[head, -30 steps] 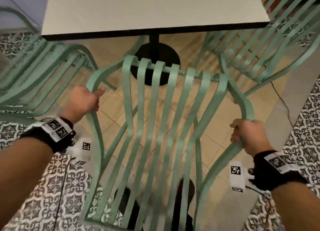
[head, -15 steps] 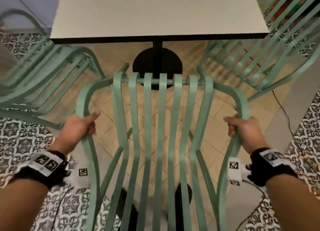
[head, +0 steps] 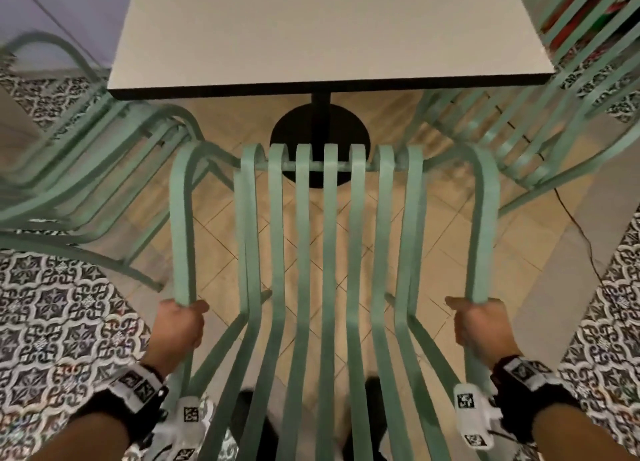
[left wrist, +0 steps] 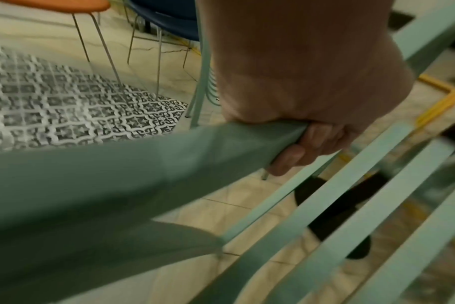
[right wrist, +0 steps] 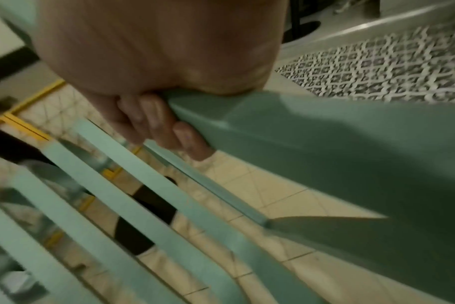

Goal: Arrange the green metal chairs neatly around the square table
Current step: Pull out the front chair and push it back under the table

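Observation:
A green metal slatted chair (head: 329,252) stands straight in front of me, its seat's front edge pointing at the square white table (head: 322,31). My left hand (head: 178,325) grips the chair's left armrest (head: 183,225), fingers curled under it (left wrist: 294,152). My right hand (head: 481,329) grips the right armrest (head: 483,225), fingers wrapped beneath the rail (right wrist: 153,123). The table's black pedestal base (head: 318,138) shows just beyond the seat's front bar. Two more green chairs flank it, one at the left (head: 79,169) and one at the right (head: 540,114).
The floor is beige tile under the table and patterned black-and-white tile (head: 52,322) at both sides. A thin dark cable (head: 581,239) runs over the floor at the right. My dark shoes (head: 252,422) show through the slats. Other chairs' thin legs (left wrist: 104,51) stand farther left.
The chair has swung from skewed to square with the table. Both hands have slid back along the armrests toward me, and the table's near edge now sits lower in view.

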`<action>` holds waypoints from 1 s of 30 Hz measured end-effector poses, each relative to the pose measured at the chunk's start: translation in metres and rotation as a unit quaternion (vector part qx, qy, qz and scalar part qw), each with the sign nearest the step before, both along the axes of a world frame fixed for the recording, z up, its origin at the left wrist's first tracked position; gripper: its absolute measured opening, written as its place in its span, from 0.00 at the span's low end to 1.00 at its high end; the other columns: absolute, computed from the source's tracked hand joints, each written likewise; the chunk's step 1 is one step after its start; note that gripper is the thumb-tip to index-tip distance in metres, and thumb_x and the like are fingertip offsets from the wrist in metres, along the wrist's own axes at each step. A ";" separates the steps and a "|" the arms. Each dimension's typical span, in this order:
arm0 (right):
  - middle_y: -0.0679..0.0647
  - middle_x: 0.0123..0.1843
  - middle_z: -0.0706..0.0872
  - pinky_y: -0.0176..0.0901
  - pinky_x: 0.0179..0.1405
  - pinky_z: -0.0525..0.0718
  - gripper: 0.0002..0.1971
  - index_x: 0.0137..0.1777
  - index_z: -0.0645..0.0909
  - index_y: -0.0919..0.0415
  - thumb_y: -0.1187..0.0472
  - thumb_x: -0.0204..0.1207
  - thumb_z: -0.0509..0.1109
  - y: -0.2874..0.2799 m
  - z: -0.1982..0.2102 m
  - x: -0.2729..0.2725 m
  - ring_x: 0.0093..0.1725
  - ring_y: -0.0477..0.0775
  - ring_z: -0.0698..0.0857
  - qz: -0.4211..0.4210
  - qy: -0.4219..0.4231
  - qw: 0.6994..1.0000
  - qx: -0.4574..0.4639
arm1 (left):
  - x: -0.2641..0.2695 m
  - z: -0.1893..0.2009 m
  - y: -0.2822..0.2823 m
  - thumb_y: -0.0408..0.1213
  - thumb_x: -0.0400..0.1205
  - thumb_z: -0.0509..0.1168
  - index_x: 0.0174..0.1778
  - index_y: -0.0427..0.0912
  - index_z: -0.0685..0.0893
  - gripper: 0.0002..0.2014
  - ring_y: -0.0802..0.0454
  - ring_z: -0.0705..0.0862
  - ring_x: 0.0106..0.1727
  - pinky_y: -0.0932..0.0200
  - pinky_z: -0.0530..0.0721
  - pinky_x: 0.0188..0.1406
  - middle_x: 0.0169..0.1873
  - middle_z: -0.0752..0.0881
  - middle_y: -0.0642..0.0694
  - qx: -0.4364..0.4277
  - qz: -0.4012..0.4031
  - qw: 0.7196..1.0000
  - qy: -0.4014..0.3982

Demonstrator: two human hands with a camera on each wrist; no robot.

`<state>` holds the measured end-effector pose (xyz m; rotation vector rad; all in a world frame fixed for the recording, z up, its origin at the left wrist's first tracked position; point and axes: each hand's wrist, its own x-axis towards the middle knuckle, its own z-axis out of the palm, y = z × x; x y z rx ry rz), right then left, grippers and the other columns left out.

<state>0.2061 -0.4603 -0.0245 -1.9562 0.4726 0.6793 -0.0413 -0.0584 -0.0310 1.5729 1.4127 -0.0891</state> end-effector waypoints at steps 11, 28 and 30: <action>0.57 0.23 0.69 0.40 0.21 0.64 0.02 0.42 0.78 0.67 0.71 0.70 0.66 0.043 0.003 0.065 0.18 0.51 0.65 0.040 0.099 0.993 -0.053 | 0.050 -0.003 0.031 0.23 0.76 0.64 0.39 0.33 0.77 0.03 0.50 0.68 0.16 0.62 0.68 0.16 0.18 0.71 0.42 -0.061 0.025 0.996 0.059; 0.61 0.30 0.81 0.44 0.28 0.78 0.09 0.46 0.80 0.71 0.64 0.74 0.73 0.034 -0.010 0.077 0.26 0.58 0.79 0.140 0.145 0.974 -0.109 | 0.048 0.011 0.045 0.41 0.84 0.68 0.46 0.30 0.83 0.14 0.42 0.84 0.33 0.55 0.82 0.33 0.37 0.87 0.36 -0.083 -0.187 0.959 0.196; 0.63 0.44 0.85 0.42 0.34 0.79 0.16 0.52 0.79 0.69 0.57 0.73 0.75 0.033 0.012 0.082 0.40 0.60 0.84 0.238 0.129 0.950 -0.158 | 0.046 0.043 0.046 0.48 0.84 0.66 0.53 0.34 0.84 0.17 0.42 0.87 0.47 0.56 0.82 0.41 0.47 0.88 0.38 -0.034 -0.310 0.919 0.241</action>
